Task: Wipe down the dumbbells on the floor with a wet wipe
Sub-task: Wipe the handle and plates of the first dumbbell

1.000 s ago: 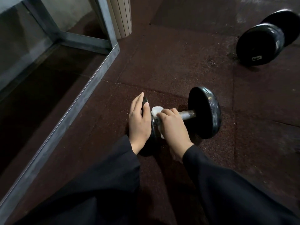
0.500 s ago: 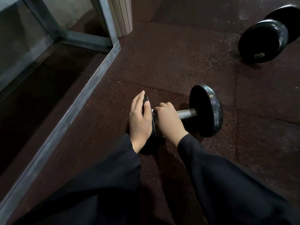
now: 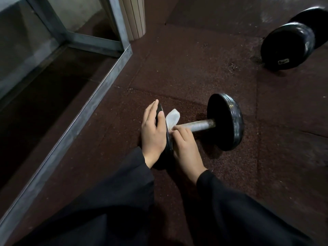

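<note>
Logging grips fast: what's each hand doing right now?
Left hand: open, flat against the dumbbell end plate.
Right hand: closed on the wet wipe.

left hand (image 3: 154, 134) laid flat, palm down, fingers (image 3: 150, 110) straight and close together, thumb spread apart on the inner side. right hand (image 3: 184, 144) just beside it, curled, knuckles up, fingers (image 3: 179, 129) bent and pinched closed on a white wipe (image 3: 172, 118) that stuck up past the fingertips. both wrists bare, both forearms in loose dark sleeves (image 3: 230, 210), reaching forward from the lower edge and converging toward the hands.
</note>
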